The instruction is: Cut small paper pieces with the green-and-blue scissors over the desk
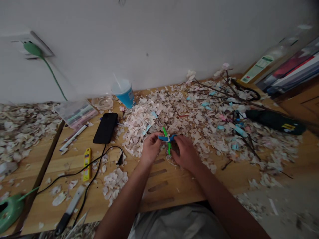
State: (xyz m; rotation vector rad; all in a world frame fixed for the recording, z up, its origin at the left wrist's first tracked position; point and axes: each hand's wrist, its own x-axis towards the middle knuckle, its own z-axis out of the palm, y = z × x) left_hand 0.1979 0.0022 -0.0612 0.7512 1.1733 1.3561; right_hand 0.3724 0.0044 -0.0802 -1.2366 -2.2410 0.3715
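Note:
In front of my body a small blue and bright green item (164,138) is held between both hands, its blue and green parts crossing; its kind I cannot make out. My left hand (150,148) pinches the left blue end between thumb and fingers. On the other side, the fingers of my right hand (185,153) close on the right blue end, the thumb near the lower green tip. Behind the hands spreads a heap of pale petal-like pieces (141,118), with a few light blue scraps on it.
A blue cup (126,97) stands by the wall. Left are a black phone (106,127), a clear box (77,114), a yellow knife-like tool (87,164), a black cable (72,173) and a scraper (71,209). Right lie branches (224,93), a dark green bundle (274,121) and a bottle (264,61).

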